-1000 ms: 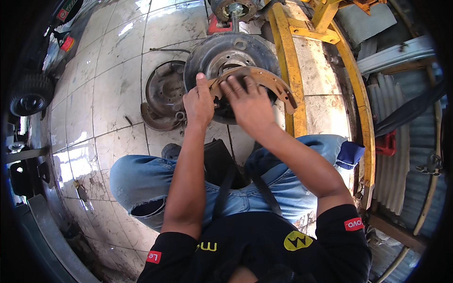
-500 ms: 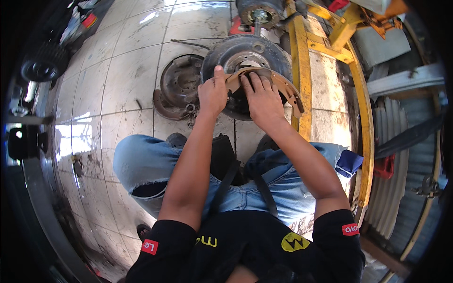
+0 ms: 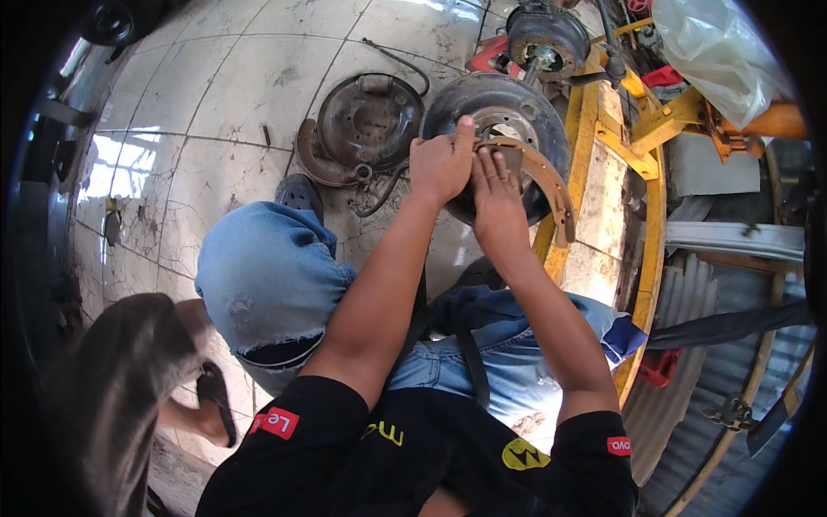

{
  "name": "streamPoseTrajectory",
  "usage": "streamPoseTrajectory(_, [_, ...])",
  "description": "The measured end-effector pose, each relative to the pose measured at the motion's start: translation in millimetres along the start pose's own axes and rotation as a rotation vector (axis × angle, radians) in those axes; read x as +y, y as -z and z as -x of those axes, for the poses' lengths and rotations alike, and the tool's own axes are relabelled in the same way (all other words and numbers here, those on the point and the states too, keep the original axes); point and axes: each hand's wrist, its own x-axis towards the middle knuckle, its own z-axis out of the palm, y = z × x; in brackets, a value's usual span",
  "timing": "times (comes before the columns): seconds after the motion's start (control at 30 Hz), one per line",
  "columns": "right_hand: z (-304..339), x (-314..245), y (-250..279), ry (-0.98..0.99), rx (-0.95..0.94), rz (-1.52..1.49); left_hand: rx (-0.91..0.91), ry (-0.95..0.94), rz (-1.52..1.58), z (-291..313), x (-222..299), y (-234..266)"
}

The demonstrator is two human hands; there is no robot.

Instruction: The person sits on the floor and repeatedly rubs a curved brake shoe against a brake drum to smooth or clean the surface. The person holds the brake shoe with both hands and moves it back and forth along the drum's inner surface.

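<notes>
A curved brown brake shoe (image 3: 551,187) is held up in front of me, over a dark round brake drum (image 3: 461,96) on the floor. My left hand (image 3: 441,168) is closed around the shoe's left end, thumb pointing up. Against the shoe's curve, my right hand (image 3: 498,194) presses a small brown-grey sheet (image 3: 509,160) that looks like sandpaper, fingers laid over it; its thumb is hidden. Left of the drum lies a dirty brake backing plate (image 3: 370,121), with another brake shoe (image 3: 312,155) along its lower left edge.
A yellow metal frame (image 3: 582,138) stands close on the right. Beyond the drum is a hub assembly (image 3: 547,43); clear plastic sheeting (image 3: 715,52) hangs at the upper right. A black hose (image 3: 398,57) lies behind the backing plate. Another person's leg (image 3: 129,370) is at my left.
My view has shifted, so the floor parts sit differently in it. The right hand and sheet have moved slightly along the brake shoe, nearer the left hand. Another person's leg has come in at the left.
</notes>
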Motion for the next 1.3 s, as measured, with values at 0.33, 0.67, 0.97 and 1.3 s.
streamPoseTrajectory(0.33, [-9, 11, 20, -0.083, 0.079, -0.009, 0.012, 0.001, 0.045, -3, 2, 6])
streamPoseTrajectory(0.67, [-4, 8, 5, -0.168, 0.025, -0.061, -0.01, -0.01, 0.015, -3, 4, 5])
streamPoseTrajectory(0.97, [-3, 7, 4, -0.043, 0.081, -0.079, 0.007, -0.033, 0.026, -4, 2, 2])
streamPoseTrajectory(1.3, [-3, 8, 8, -0.059, 0.088, -0.087, -0.017, 0.0, 0.013, -6, 2, 0])
